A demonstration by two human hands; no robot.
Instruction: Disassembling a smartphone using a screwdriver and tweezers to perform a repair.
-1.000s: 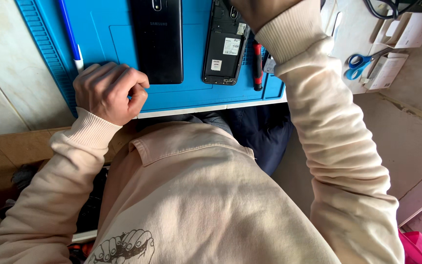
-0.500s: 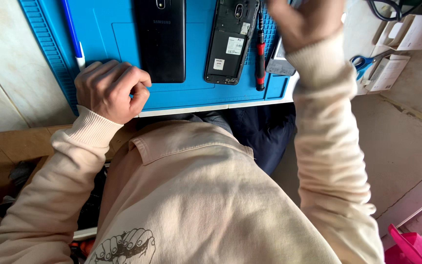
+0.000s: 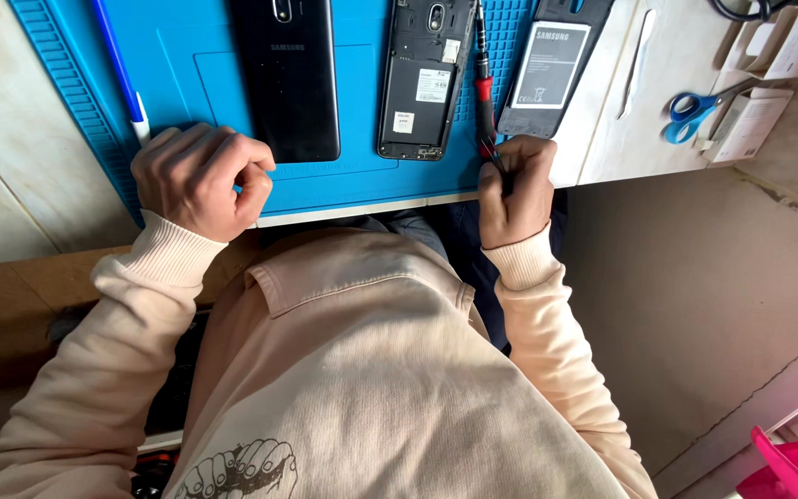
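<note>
Two phones lie on the blue mat [image 3: 187, 37]: a closed black phone [image 3: 288, 79] and, beside it, an opened phone [image 3: 422, 79] with its back off. A battery [image 3: 551, 65] lies just right of them, across the mat's edge. The right hand [image 3: 514, 189] has its fingers curled around the lower end of a red-and-black screwdriver [image 3: 482, 88], which lies between opened phone and battery. The left hand [image 3: 200, 180] rests on the mat as a loose fist, fingers folded in, beside a blue-and-white pen [image 3: 122, 74]. Blue scissors [image 3: 699, 106] lie well apart on the table.
</note>
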